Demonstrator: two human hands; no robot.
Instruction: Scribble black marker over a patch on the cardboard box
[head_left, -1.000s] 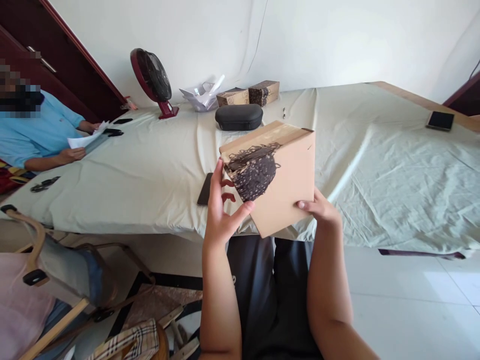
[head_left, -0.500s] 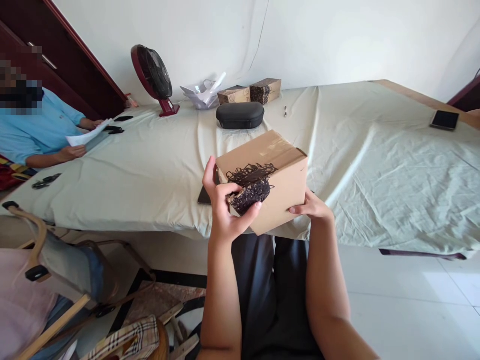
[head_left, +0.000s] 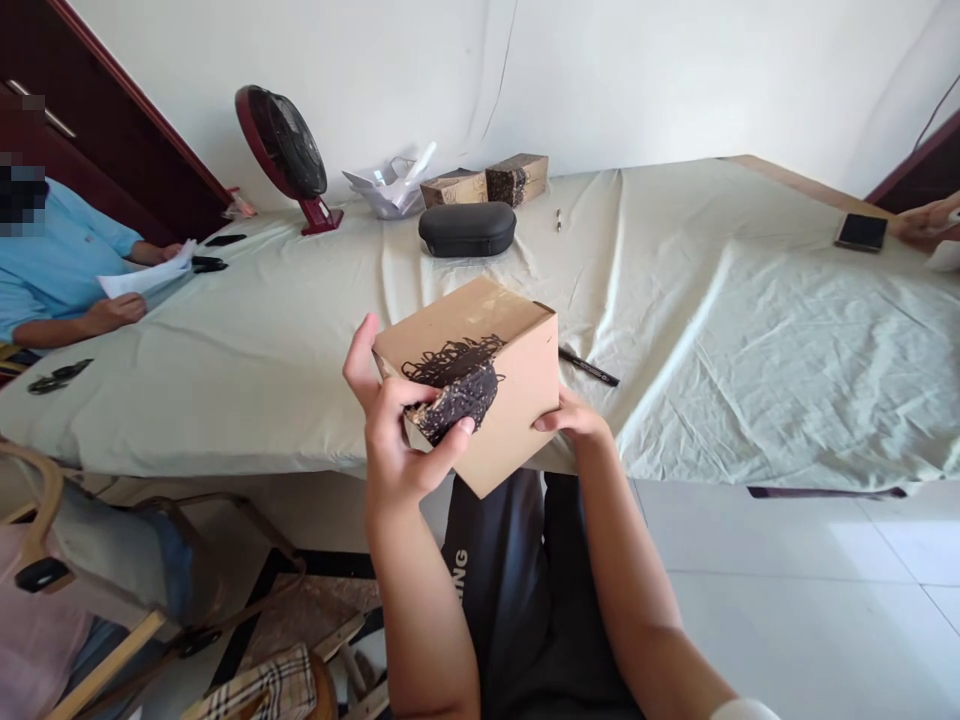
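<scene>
A cardboard box (head_left: 517, 385) is held tilted over the table's front edge, between both my hands. Dense black marker scribble covers its left corner and spreads in loops onto the top face. My left hand (head_left: 405, 430) grips that scribbled corner, thumb on the front face and fingers round the left side. At the lower right, my right hand (head_left: 574, 415) supports the box with its thumb on the front face; its other fingers are hidden behind. A black marker pen (head_left: 592, 367) lies on the cloth just beyond the right hand.
On the cloth-covered table (head_left: 262, 350) stand a black case (head_left: 466, 230), two scribbled boxes (head_left: 517, 180), a plastic basket (head_left: 386, 200) and a fan (head_left: 289, 150). A phone (head_left: 861, 232) lies far right. A person in blue (head_left: 67, 250) holds paper at left. A chair (head_left: 112, 530) stands front left.
The box and both hands have shifted left in view and slightly down, still gripped the same way. The black pen now shows beside the box. A hand has appeared at the far right edge.
</scene>
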